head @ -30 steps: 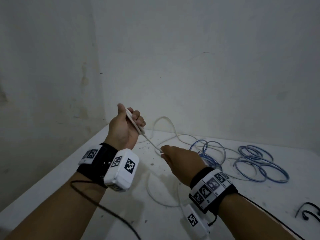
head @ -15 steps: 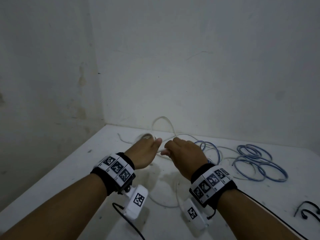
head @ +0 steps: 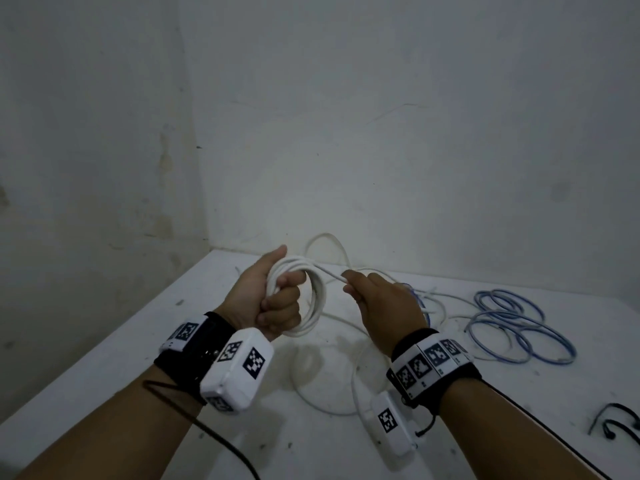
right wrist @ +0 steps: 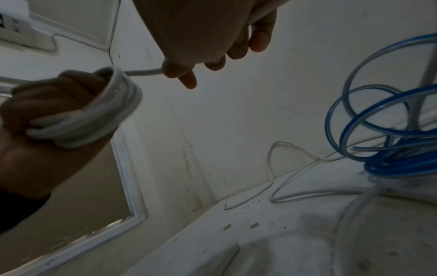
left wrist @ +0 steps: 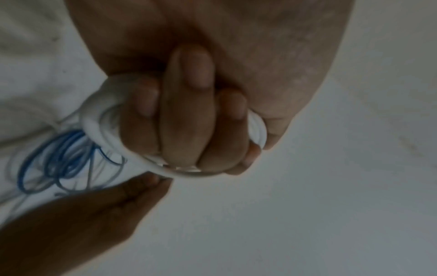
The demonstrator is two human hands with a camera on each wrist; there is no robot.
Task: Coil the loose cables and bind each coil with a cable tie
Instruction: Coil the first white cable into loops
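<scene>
- Left hand [head: 273, 306] clenched round coil [head: 317, 299], mid frame; right hand [head: 381, 306] pinching cable [head: 332, 273] beside it
- Best to lay each loop flat, same size; keep grip tight; feed slack slowly, clear of blue cable [head: 512, 323] at right

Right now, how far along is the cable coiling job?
Early. Done: several white loops sit gathered in the left hand. In hand: the right hand pinches the white cable feeding the next loop; slack remains on the table. Left: tying this coil, then the blue cable.
</scene>
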